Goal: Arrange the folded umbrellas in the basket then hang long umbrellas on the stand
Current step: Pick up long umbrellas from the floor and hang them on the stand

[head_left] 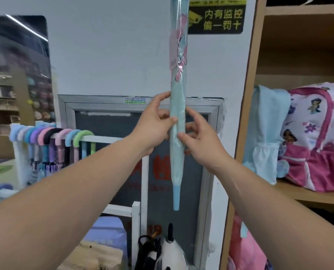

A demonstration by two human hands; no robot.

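A long light-blue umbrella (178,152) in clear plastic wrap hangs upright in front of me, its pale blue tip pointing down and its top out of frame. My left hand (154,123) grips its shaft from the left with thumb and fingers curled round it. My right hand (199,137) holds it from the right just below. The white stand (105,138) has several long umbrellas with curved pastel handles (51,137) hooked over its top rail at the left.
A wooden shelf unit (244,114) at the right holds a pink printed backpack (318,137) and a light-blue garment (267,133). Black and white umbrellas (162,250) stand low in the centre. A grey framed panel (209,172) sits behind the umbrella.
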